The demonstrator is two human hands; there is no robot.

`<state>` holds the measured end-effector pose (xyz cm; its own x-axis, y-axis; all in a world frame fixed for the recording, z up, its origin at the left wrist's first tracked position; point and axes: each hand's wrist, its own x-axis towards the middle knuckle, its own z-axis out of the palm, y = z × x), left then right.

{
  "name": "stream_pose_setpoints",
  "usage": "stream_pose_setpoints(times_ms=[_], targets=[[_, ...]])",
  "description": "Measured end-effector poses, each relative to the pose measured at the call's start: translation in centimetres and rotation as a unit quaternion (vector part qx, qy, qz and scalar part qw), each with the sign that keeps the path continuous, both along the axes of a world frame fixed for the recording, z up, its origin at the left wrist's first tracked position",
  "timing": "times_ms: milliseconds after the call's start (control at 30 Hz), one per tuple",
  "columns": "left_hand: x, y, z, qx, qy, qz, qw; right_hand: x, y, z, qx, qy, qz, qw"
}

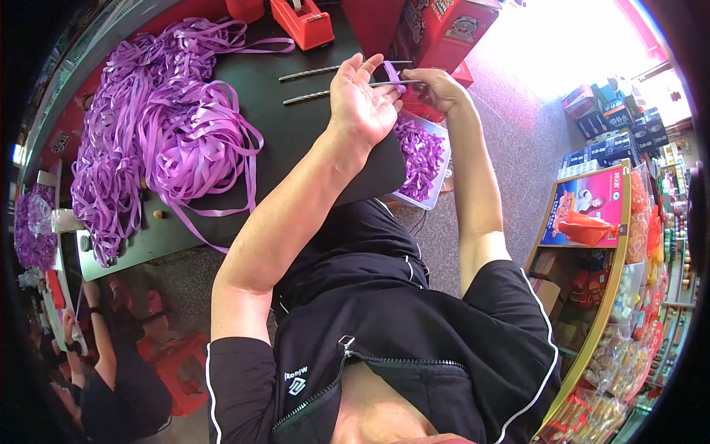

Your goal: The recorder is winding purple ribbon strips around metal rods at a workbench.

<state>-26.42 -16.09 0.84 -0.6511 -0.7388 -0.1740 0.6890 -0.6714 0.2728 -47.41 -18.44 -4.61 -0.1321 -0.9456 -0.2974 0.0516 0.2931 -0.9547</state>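
Two thin metal rods with twisted shafts, the upper rod point(307, 73) and the lower rod point(307, 97), run sideways over the dark table edge. A small piece of purple ribbon point(392, 72) is looped about them near their right ends. My left hand point(360, 103) reaches across the rods, fingers spread, some fingertips close beside the ribbon. My right hand point(438, 90) comes in from the other side, thumb and finger pinched at the ribbon by the lower rod's tip. Below the hands, a clear plastic box point(446, 152) holds many small purple ribbon pieces point(419, 166).
A big tangled heap of purple ribbon point(177, 133) covers the left of the table point(296, 140). A red tape dispenser point(302, 26) and a red carton point(451, 33) stand at the far side. Packed shelves point(592, 296) line the right. Another person point(122, 385) works at lower left.
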Motion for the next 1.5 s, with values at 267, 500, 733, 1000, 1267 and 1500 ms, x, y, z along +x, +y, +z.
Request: stream_pose_setpoints(times_ms=[267,500,733,1000,1267,1500], targets=[[-0.2,0.0,0.0,0.006,0.009,0.013,1.0,2.9,-1.5,-4.9,0.004,-0.488,0.188,0.852],[0.1,-0.1,-0.4,0.007,0.013,0.013,1.0,5.2,-1.9,-5.5,-0.043,-0.519,0.086,0.849],[0.2,0.2,0.0,0.011,0.002,0.02,1.0,3.5,-0.7,-5.0,-0.023,-0.386,0.09,0.918],[-0.1,0.2,0.3,0.023,-0.003,0.025,0.999,4.5,3.6,4.6,-0.238,0.342,-0.126,0.9],[-0.6,0.2,0.1,0.059,0.035,0.057,0.996,9.4,3.4,6.5,-0.193,0.681,-0.079,0.702],[-0.7,-0.2,-0.3,0.064,0.033,0.039,0.997,8.9,2.7,6.8,-0.166,0.677,-0.064,0.714]])
